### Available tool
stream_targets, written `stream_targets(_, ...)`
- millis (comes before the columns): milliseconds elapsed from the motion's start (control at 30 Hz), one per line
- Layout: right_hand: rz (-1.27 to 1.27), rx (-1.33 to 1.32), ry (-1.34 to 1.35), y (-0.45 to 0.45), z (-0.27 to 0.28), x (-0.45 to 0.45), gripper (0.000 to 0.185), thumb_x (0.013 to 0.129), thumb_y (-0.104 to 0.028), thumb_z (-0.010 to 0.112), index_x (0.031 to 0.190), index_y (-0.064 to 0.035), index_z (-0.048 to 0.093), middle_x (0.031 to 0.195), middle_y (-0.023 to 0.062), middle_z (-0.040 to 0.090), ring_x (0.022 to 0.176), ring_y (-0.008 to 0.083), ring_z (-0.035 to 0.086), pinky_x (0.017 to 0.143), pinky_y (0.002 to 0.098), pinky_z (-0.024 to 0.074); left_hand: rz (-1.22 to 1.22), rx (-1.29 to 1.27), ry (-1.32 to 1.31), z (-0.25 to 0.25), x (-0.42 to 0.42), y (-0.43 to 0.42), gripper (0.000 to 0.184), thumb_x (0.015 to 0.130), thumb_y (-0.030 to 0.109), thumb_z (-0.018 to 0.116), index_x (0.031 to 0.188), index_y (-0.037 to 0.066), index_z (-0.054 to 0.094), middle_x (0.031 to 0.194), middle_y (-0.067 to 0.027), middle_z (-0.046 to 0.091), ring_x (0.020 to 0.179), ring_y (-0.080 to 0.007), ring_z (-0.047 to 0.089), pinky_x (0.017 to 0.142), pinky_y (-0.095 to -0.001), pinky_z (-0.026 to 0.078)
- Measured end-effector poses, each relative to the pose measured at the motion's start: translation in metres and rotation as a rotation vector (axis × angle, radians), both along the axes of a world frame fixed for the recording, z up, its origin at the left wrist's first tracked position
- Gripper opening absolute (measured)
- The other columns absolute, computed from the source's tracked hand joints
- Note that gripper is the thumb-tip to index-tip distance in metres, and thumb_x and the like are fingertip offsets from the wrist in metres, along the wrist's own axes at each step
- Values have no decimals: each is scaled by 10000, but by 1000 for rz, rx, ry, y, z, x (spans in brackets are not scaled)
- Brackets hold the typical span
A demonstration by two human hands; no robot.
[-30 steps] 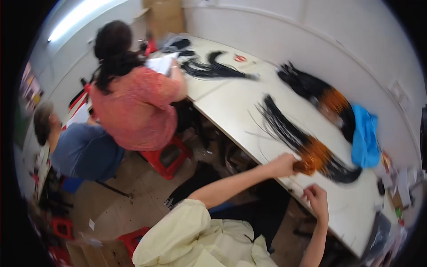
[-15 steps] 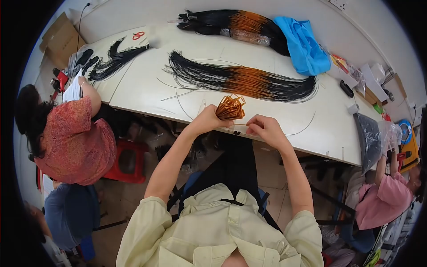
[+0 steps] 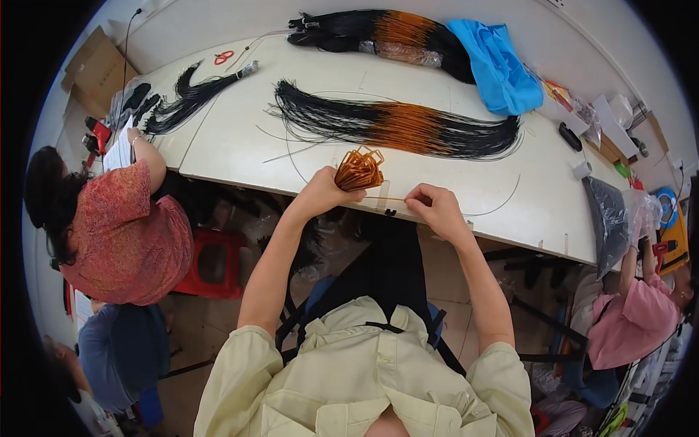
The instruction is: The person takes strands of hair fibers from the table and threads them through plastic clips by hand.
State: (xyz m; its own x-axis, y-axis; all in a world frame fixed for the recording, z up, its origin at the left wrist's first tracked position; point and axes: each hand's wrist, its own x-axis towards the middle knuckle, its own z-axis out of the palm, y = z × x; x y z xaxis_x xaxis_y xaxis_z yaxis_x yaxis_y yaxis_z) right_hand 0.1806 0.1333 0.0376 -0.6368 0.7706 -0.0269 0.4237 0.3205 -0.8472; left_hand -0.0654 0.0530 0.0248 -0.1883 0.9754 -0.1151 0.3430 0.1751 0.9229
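My left hand (image 3: 320, 195) is closed around a bundle of bent orange wires (image 3: 360, 172), whose looped ends stick up above the thumb. Opposite it, my right hand (image 3: 437, 210) pinches a single thin orange wire (image 3: 386, 199) stretched level between the two hands over the table's front edge. A thin dark wire (image 3: 515, 191) curves over the table to the right of that hand. Just behind both hands lies a long spread of black wires (image 3: 320, 113) with an orange middle section (image 3: 408, 127).
At the back lie a thicker black-and-orange wire bundle (image 3: 404, 33) and a blue bag (image 3: 502, 65). Red-handled scissors (image 3: 223, 57) and a smaller black bundle (image 3: 196, 95) are at left. People sit on both sides; a red stool (image 3: 218, 262) stands at lower left.
My left hand has shifted left with the bent-wire bundle, widening the gap between the hands. More of the single orange wire shows, still pinched in my right hand.
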Motion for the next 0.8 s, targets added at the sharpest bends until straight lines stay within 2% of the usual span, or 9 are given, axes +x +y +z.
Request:
stream_targets(233, -1, 19, -24, -3, 1, -3, 99, 851, -67, 638, 843, 23, 679, 695, 58, 638, 612, 132, 521, 602, 231, 426, 34, -3, 93, 11, 21, 0, 279, 734, 152, 781, 795, -96, 670, 654, -91, 639, 544, -162, 521, 576, -277, 461)
stream_targets(400, -24, -76, -25, -5, 8, 0, 109, 860, -72, 632, 878, 25, 679, 752, 69, 656, 657, 141, 552, 643, 238, 453, -102, -20, 102, 7, 34, 7, 276, 740, 142, 786, 803, -99, 667, 653, -92, 635, 551, -167, 518, 581, -280, 459)
stream_targets(533, -121, 71, 71, 3, 7, 25, 84, 856, -42, 623, 884, 29, 657, 883, 81, 659, 748, 159, 578, 717, 250, 477, -66, -64, 146, 7, 32, 4, 283, 743, 141, 791, 818, -103, 669, 662, -101, 640, 552, -172, 520, 583, -287, 460)
stream_targets(700, -99, 83, 56, -1, 0, 36, 34, 848, -2, 613, 854, 30, 621, 1003, 88, 633, 826, 177, 581, 780, 262, 483, -38, -73, 127, 14, 36, 2, 299, 743, 152, 796, 820, -106, 666, 667, -103, 645, 545, -177, 517, 585, -293, 462)
stream_targets(800, -108, 90, 29, -2, -1, 34, 22, 845, 12, 610, 831, 28, 605, 1018, 88, 627, 829, 183, 578, 783, 264, 482, -39, -56, 122, 8, 34, 1, 302, 744, 154, 796, 820, -107, 665, 667, -104, 646, 546, -179, 518, 588, -293, 463)
